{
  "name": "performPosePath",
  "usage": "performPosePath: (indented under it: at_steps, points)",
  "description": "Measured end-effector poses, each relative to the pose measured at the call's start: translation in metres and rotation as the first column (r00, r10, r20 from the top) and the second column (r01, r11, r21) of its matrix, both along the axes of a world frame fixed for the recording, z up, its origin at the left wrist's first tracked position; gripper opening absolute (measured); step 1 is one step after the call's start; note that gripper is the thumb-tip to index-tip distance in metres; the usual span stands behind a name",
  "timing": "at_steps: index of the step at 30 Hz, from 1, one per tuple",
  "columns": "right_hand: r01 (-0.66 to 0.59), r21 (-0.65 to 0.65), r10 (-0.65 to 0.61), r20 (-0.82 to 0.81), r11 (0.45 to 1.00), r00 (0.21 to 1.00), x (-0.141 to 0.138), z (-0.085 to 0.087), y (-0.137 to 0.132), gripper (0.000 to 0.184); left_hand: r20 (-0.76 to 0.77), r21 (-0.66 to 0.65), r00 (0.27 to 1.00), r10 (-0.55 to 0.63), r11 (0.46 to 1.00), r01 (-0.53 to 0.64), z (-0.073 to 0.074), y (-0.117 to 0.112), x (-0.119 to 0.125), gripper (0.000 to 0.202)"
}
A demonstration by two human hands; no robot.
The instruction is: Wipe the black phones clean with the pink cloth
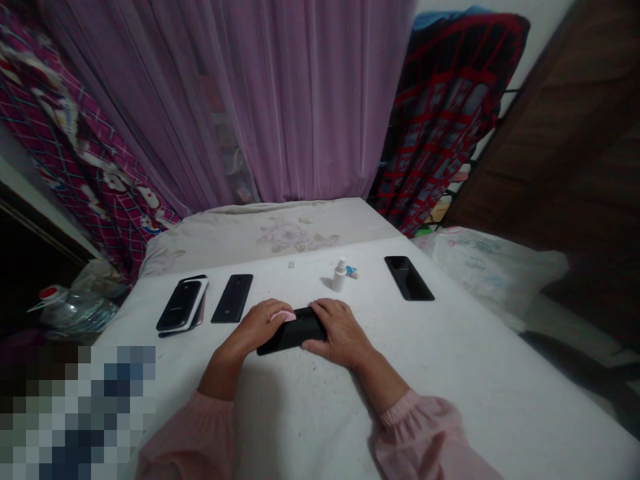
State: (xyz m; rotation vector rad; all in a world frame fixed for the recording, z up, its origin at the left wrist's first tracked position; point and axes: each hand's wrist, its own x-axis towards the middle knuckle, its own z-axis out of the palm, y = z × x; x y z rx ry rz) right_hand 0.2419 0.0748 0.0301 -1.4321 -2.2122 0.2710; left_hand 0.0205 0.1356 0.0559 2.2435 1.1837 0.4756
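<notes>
Across the white-covered table, the person's left hand is pinching a pink cloth against a black smartphone, while the right hand is gripping that phone's other end, the phone lying flat between both hands. Farther ahead, a stack of phones and a single black phone are lying left of the hands, with a small white bottle, a small blue-and-white tube and another black phone sitting to the right.
</notes>
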Motion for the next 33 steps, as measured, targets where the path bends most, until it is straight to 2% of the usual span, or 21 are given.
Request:
performPosePath:
  at_steps: [3,6,11,15,19,27,33]
  points:
    - [-0.003,0.017,0.003,-0.011,1.0,1.0,0.0004,-0.003,0.0008,0.076,-0.032,-0.034,0.998,-0.048,0.998,0.047,0.0058,-0.0025,-0.0049,0.032]
    - [-0.001,0.018,0.001,-0.012,1.0,1.0,0.0006,-0.0039,0.001,0.077,-0.096,-0.029,0.995,-0.008,1.0,0.006,0.0077,-0.0036,-0.0064,0.033]
    - [0.004,-0.002,-0.004,-0.006,1.0,1.0,0.0008,-0.0019,0.0005,0.078,-0.18,0.053,0.983,0.025,0.998,-0.016,0.0048,-0.0009,-0.005,0.032]
    - [-0.002,0.001,0.002,-0.01,1.0,1.0,0.0008,-0.0006,0.0001,0.076,-0.167,0.077,0.984,0.058,0.996,-0.046,0.0076,-0.0019,-0.0035,0.027]
    - [0.004,0.008,-0.004,-0.011,1.0,1.0,0.0004,-0.0011,0.0002,0.076,-0.147,0.045,0.988,0.055,0.998,-0.049,0.0116,-0.004,-0.0004,0.021]
    - [-0.004,0.019,0.004,-0.018,1.0,1.0,0.001,-0.0026,0.0007,0.076,-0.081,-0.067,0.992,-0.096,0.994,0.091,0.0093,-0.0066,-0.0012,0.02]
    - [0.006,0.0,-0.006,-0.007,1.0,1.0,0.0007,-0.0008,-0.0002,0.075,-0.068,-0.032,0.997,-0.029,0.999,0.026,0.0048,-0.0042,0.0026,0.015]
